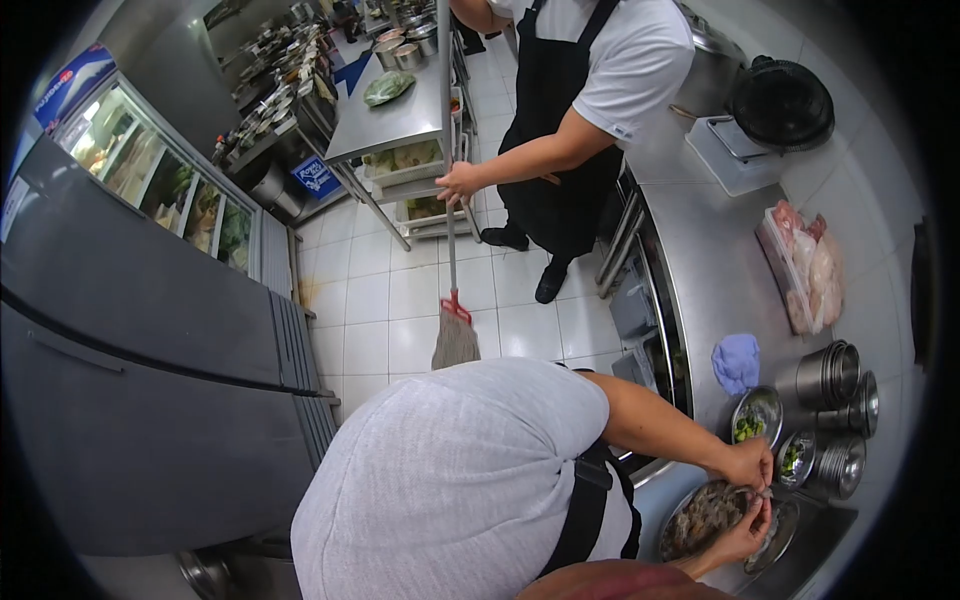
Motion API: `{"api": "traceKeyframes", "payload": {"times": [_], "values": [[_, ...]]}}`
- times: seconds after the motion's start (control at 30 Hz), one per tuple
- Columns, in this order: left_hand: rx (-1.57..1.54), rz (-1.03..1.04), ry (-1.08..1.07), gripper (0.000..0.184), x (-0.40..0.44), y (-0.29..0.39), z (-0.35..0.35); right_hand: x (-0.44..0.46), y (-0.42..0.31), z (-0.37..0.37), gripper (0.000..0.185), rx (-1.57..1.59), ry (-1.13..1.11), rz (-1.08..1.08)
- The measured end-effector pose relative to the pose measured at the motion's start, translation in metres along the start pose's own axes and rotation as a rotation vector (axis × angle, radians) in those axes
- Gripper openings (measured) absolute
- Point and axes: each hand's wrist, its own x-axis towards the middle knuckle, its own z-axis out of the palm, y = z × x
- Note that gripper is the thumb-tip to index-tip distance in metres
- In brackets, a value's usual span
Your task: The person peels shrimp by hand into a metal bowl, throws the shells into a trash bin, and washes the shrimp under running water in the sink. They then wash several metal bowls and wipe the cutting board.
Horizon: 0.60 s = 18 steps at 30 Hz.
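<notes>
At the lower right, over the counter, my left hand (750, 464) reaches in from above and my right hand (738, 540) from below. Their fingertips meet in a pinch around a small greyish piece (766, 493) that looks like a shrimp. Which hand grips it more firmly is hard to see. Just beneath them is a large metal bowl (690, 522) of similar brown-grey pieces. A second bowl (778, 545) sits to its right, partly hidden by my right hand. Beyond my left hand stand a bowl with green pieces (748, 427) and a smaller metal bowl (795, 459).
Stacked metal containers (829, 375) line the wall side, near a blue cloth (736, 362) and a tub of raw meat (803, 268). A person in a black apron (560, 130) holds a mop (456, 330) behind me. Tall fridges (150, 420) stand opposite.
</notes>
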Motion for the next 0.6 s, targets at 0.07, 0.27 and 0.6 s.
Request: {"api": "traceKeyframes", "payload": {"times": [0.07, 0.27, 0.6], "values": [[-0.068, -0.064, -0.005, 0.007, -0.002, 0.000, 0.003, -0.002, -0.020, 0.015, 0.023, -0.066, 0.058, -0.002], [0.027, 0.165, -0.038, 0.011, -0.001, -0.011, 0.008, -0.002, -0.022, 0.023, 0.026, -0.183, 0.127, -0.052], [0.456, 0.269, -0.029, 0.016, -0.012, 0.012, -0.010, -0.006, -0.030, 0.039, 0.026, -0.395, 0.172, -0.054]]}}
